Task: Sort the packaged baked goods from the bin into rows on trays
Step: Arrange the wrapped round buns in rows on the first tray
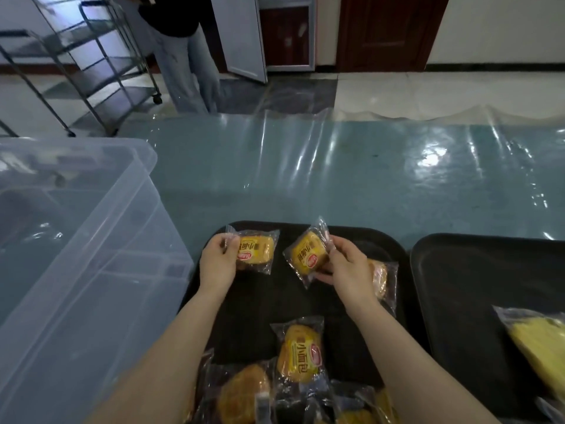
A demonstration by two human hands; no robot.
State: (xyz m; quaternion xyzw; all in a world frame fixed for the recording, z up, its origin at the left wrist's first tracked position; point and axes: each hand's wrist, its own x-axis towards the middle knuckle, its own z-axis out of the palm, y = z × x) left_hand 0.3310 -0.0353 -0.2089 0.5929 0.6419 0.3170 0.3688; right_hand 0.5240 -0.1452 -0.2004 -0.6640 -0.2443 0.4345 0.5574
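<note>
Over the far end of a black tray [351,307], my left hand [217,261] pinches the left edge of a yellow packaged bun [256,250]. My right hand [347,264] grips a second yellow packaged bun [307,254], tilted, by its right side. A third pale packet [383,278] lies on the tray just behind my right hand, partly hidden. Nearer me on the tray sits another yellow bun packet [301,353] among several brown and yellow packets [241,393]. The clear plastic bin [76,240] stands to the left of the tray.
A second black tray [477,289] lies to the right, holding a pale yellow packaged cake [541,344]. The table [305,172] is covered in glossy plastic film. Beyond it are a metal rack trolley [101,65] and a standing person [186,53].
</note>
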